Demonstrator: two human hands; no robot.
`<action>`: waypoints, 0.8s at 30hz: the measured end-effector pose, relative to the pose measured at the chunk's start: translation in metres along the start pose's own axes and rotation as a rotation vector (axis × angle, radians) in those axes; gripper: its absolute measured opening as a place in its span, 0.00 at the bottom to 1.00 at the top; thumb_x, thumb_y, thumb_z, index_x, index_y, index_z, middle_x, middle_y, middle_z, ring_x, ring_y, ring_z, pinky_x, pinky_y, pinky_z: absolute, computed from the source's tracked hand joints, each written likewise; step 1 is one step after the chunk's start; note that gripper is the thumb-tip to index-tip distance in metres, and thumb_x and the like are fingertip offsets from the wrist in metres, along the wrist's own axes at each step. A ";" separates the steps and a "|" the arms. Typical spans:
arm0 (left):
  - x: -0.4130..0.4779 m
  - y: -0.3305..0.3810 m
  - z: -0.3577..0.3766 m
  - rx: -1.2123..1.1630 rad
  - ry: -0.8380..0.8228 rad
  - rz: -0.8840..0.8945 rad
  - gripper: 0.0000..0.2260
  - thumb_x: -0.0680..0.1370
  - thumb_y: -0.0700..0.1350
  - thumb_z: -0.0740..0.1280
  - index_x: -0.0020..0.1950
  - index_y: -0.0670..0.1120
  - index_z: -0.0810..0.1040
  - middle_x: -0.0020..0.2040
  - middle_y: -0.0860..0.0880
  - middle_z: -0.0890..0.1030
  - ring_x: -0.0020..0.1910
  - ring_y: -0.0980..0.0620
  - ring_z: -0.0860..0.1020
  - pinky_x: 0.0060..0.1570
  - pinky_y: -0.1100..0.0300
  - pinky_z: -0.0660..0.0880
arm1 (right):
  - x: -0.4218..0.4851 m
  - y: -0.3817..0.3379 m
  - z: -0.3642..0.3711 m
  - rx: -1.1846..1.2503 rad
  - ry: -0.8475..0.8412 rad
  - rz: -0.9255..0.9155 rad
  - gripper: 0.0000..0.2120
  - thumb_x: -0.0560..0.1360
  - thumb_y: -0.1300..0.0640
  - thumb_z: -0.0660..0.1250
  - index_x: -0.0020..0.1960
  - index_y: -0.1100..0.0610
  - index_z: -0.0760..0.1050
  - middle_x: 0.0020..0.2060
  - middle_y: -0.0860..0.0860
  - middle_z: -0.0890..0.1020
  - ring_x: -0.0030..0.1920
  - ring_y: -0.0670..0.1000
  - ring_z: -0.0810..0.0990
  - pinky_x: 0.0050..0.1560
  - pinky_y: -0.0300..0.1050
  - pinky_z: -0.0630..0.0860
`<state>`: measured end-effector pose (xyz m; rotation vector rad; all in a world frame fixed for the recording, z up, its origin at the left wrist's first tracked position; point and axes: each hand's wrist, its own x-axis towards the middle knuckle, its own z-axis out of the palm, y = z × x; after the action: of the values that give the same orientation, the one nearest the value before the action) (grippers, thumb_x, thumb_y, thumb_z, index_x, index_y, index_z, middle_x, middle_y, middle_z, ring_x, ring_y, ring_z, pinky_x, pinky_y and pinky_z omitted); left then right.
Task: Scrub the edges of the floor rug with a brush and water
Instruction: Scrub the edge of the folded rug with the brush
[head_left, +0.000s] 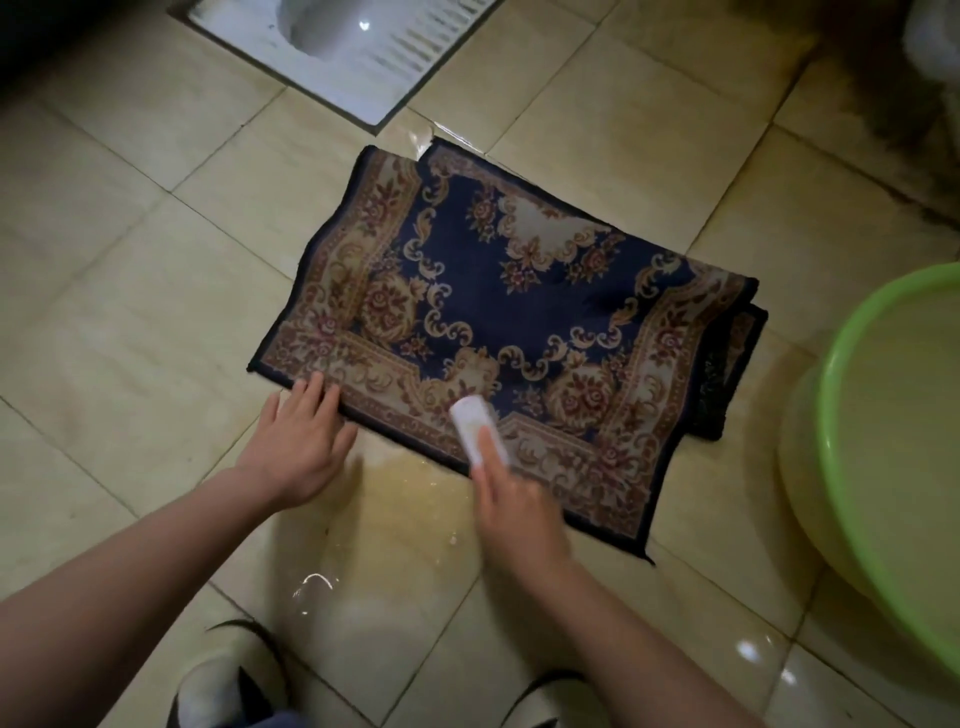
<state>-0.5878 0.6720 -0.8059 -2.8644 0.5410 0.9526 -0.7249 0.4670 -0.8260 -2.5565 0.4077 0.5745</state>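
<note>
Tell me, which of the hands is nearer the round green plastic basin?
Right. The right hand, gripping a white brush on the patterned blue rug's near edge, lies closer to the round green plastic basin; the left hand presses the rug's near-left corner, farther away.

Saw rug (498, 291): navy blue field, cream scroll ornaments, dark red rose clusters, tan-and-cream floral border, black edging. Brush (470, 418) on rug's near border read white. Noted floor (130, 312) around rug: glossy beige tiles, thin grey grout lines, yellowish wet patch at rug's near edge. Basin (834, 415) right of rug: lime green rim, paler yellow-green wall. Squat pan (374, 78) beyond rug: white, ribbed footplate. Shoes (223, 686) on my side of rug: white with black.
</note>
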 end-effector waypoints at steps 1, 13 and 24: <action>0.000 -0.006 0.001 0.007 -0.034 0.003 0.29 0.82 0.56 0.47 0.78 0.44 0.44 0.78 0.44 0.43 0.77 0.46 0.43 0.75 0.50 0.45 | -0.008 -0.015 0.006 0.004 -0.095 -0.076 0.25 0.83 0.47 0.47 0.78 0.47 0.45 0.48 0.59 0.81 0.41 0.56 0.81 0.37 0.46 0.75; 0.002 -0.026 -0.013 0.204 -0.102 0.144 0.28 0.82 0.56 0.47 0.78 0.44 0.48 0.79 0.44 0.47 0.77 0.48 0.44 0.74 0.50 0.45 | -0.004 -0.042 0.005 0.112 -0.093 -0.007 0.24 0.83 0.45 0.47 0.78 0.44 0.49 0.50 0.59 0.81 0.45 0.57 0.80 0.44 0.52 0.79; 0.012 -0.050 -0.002 -0.085 0.001 0.129 0.23 0.81 0.54 0.56 0.76 0.54 0.58 0.76 0.34 0.49 0.76 0.38 0.49 0.74 0.51 0.53 | 0.021 -0.035 -0.003 0.123 0.050 0.089 0.25 0.83 0.45 0.47 0.78 0.46 0.48 0.41 0.55 0.81 0.36 0.51 0.79 0.32 0.45 0.77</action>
<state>-0.5603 0.7148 -0.8131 -2.9359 0.7096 1.0161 -0.6927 0.4914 -0.8192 -2.4486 0.5595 0.5021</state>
